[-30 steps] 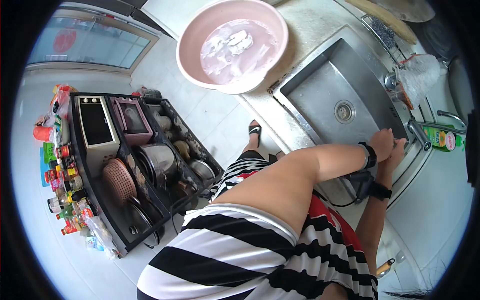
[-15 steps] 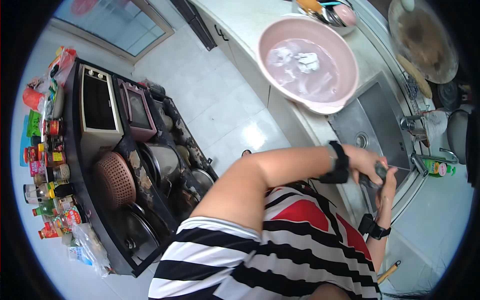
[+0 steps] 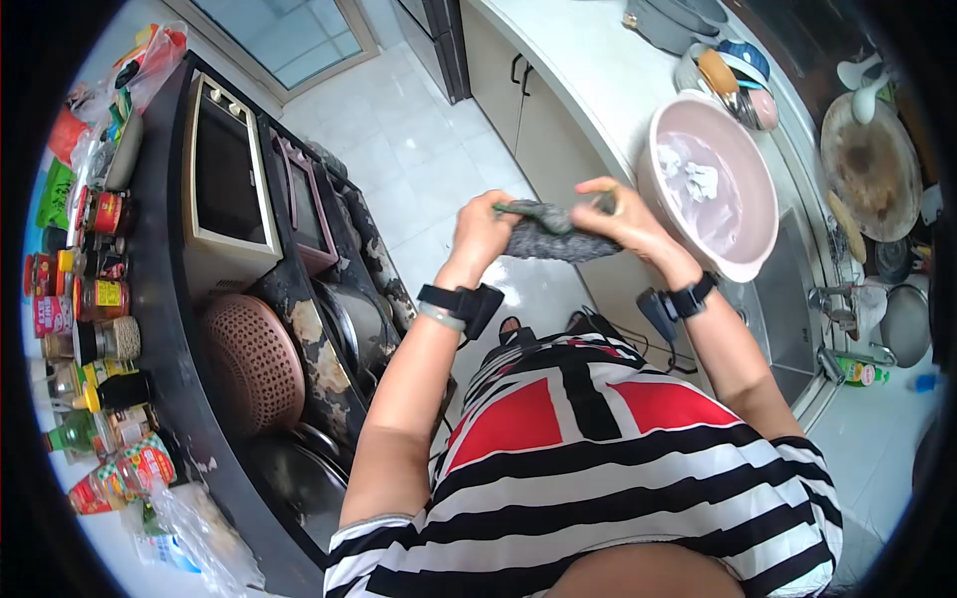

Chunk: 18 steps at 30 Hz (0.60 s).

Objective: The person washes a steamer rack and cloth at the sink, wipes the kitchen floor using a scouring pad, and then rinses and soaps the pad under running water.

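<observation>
A dark grey, fuzzy cloth (image 3: 558, 239) hangs stretched between my two hands, above the floor and in front of my body. At its left end, my left hand (image 3: 482, 233) is closed on the edge. My right hand (image 3: 626, 224) grips the other end, its index finger lifted away from the cloth. Just right of that hand, a pink basin (image 3: 653, 189) on the counter holds cloudy water and white fabric. The metal sink (image 3: 788, 289) is partly hidden behind the basin and my right arm.
On the left, a black rack (image 3: 159, 299) holds an oven (image 3: 231, 169), a perforated basket (image 3: 254, 364) and pots. Jars and bottles stand beyond it. Bowls with utensils (image 3: 733, 85) and grey tubs (image 3: 678, 22) are on the counter (image 3: 558, 50); a faucet (image 3: 832, 364) is by the sink.
My hands have moved from over the sink to the left, away from the counter, and have spread apart with the grey cloth between them. The view has turned, showing more of the counter.
</observation>
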Motion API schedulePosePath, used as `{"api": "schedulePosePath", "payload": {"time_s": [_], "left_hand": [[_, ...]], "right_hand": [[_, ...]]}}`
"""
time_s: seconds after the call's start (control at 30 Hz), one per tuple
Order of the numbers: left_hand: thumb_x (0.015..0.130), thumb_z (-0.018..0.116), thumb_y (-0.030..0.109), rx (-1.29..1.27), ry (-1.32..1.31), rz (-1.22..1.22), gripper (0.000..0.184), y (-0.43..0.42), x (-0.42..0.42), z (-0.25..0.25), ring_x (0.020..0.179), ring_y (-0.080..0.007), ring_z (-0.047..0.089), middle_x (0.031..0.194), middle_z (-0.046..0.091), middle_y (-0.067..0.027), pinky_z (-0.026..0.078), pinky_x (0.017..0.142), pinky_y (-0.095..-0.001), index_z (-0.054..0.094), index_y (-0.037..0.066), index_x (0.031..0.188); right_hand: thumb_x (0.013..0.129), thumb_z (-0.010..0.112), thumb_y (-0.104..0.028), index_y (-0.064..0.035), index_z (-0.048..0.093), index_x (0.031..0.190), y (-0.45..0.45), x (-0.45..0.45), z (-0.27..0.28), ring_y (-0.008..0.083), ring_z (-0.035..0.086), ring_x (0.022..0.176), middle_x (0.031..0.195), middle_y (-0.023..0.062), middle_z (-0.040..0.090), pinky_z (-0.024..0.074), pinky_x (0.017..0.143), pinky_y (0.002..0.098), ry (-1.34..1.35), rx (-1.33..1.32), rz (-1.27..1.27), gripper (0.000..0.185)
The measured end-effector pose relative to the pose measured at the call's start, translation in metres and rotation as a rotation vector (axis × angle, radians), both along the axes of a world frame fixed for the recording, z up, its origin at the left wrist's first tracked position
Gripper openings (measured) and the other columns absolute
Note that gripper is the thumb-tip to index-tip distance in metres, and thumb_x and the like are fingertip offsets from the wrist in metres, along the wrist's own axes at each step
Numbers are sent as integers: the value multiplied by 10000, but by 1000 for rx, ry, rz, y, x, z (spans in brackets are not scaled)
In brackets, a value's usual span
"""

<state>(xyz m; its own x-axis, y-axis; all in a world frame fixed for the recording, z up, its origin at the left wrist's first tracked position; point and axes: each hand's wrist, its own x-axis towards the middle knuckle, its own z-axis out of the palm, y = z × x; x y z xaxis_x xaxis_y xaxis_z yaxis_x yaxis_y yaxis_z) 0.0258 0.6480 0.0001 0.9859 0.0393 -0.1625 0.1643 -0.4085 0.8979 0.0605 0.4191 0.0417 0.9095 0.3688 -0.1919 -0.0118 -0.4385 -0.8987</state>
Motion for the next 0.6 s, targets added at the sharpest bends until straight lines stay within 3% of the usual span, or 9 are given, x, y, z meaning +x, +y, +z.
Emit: {"api": "schedulePosePath", "payload": {"time_s": [0.07,0.23,0.3,0.33,0.43,0.47,0.5,0.57,0.6], "left_hand": [[779,609,39,133,-114,80,197,35,8,-23,688,-224,618,735,635,-122,483,643,-334,643,37,973],[785,615,47,189,-10,180,211,93,41,-51,684,-212,610,730,630,-116,475,661,-327,650,50,993],[812,608,67,11,38,404,198,110,66,-51,686,-218,608,732,636,-108,472,668,-319,646,49,1006],[850,601,171,36,53,433,188,122,81,-49,896,-299,621,925,669,-159,463,776,-375,654,60,993],[877,563,320,319,145,682,341,151,141,-82,1076,-311,541,1100,603,-202,420,877,-440,613,72,1106],[895,489,474,110,380,809,506,150,165,-75,1175,-342,451,1179,549,-193,369,949,-494,533,94,1227],[908,450,496,-410,317,792,505,154,183,-84,1138,-323,484,1151,567,-160,393,938,-477,522,104,1217],[935,398,498,-1324,440,685,472,158,224,-62,1081,-286,535,1125,587,-115,434,912,-442,521,113,1180],[935,398,498,-1321,432,697,472,164,244,-57,1081,-286,535,1125,587,-115,434,912,-442,521,113,1180]], "right_hand": [[829,680,-270,-19,640,1041,23,32,-18,168,595,777,816,84,655,457,704,334,104,-100,290,331],[885,598,-285,-16,642,920,95,101,-45,238,608,718,764,167,636,463,671,355,-116,-176,351,275],[896,575,-334,-14,628,887,135,131,-46,228,577,668,727,161,613,459,642,355,-50,-93,268,324],[908,551,-387,-4,620,872,152,152,-55,194,536,624,709,115,610,453,611,340,5,-93,302,391],[916,538,-425,-11,622,861,210,204,-65,154,509,610,742,56,621,446,586,319,293,315,263,426],[925,513,-454,-14,621,883,227,220,-64,122,519,643,776,16,615,445,601,295,563,481,259,455],[925,513,-454,-14,621,883,242,233,-61,122,519,643,776,16,615,445,601,295,584,488,269,455],[923,516,-461,-12,613,917,274,257,-52,114,528,668,765,13,599,446,631,283,1086,779,206,460],[924,519,-445,0,618,870,295,267,-62,116,542,694,769,18,592,453,670,282,1077,815,111,459]]}}
